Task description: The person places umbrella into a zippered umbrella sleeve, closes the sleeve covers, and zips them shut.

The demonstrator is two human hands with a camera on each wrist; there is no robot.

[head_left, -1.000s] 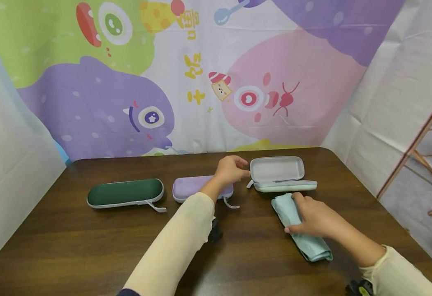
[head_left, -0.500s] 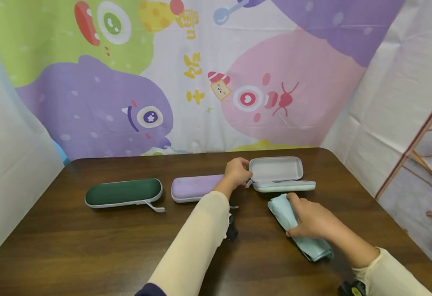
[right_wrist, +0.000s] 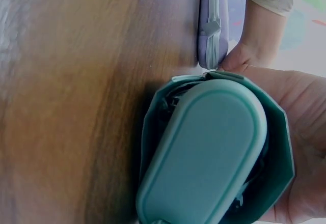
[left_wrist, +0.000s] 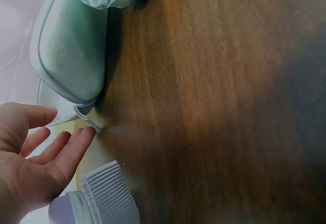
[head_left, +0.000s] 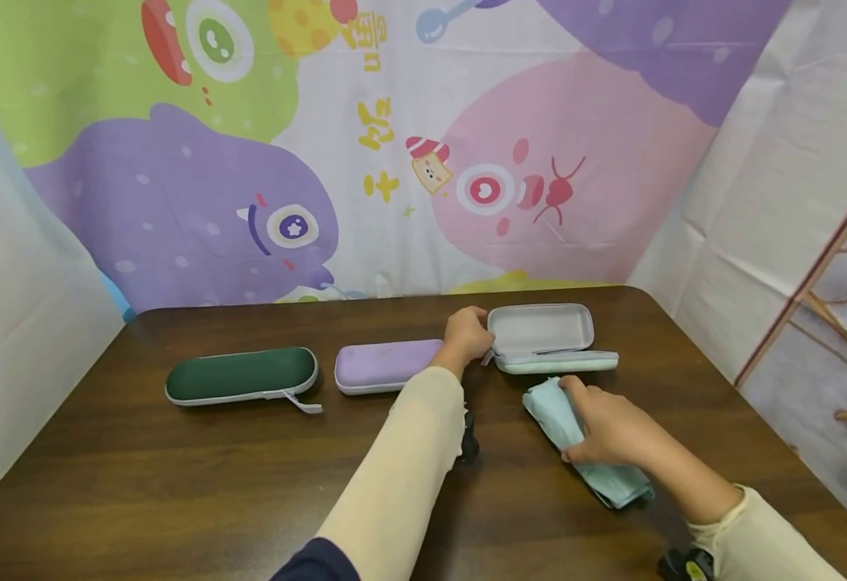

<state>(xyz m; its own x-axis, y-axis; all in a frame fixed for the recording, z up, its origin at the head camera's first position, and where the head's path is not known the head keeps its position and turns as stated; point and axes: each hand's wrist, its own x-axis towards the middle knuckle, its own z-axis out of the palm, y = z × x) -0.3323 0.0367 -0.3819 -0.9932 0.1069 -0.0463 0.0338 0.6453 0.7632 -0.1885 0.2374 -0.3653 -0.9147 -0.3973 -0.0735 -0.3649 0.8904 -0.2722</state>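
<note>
A mint zip case [head_left: 557, 363] lies open at the back right, its grey-lined lid [head_left: 540, 329] tipped back. My left hand [head_left: 465, 335] is at the lid's left edge; in the left wrist view its fingers [left_wrist: 71, 155] are extended, apart from the thumb, close by the case's strap [left_wrist: 87, 118]. In front of the case, my right hand [head_left: 608, 424] grips a folded pale-teal umbrella [head_left: 550, 407] across its middle, thumb on the near side. The right wrist view shows the umbrella's flat, rounded handle end [right_wrist: 204, 152] with fabric folds around it.
A closed purple zip case [head_left: 380, 367] sits left of the mint one, partly behind my left forearm. Farther left is a dark green zip case [head_left: 242, 378] with a grey strap. A cartoon-printed cloth [head_left: 394, 266] hangs behind the brown table [head_left: 177, 484].
My left hand has moved right, from over the purple case to the open lid's left edge. The right hand keeps its grip on the umbrella, almost in place.
</note>
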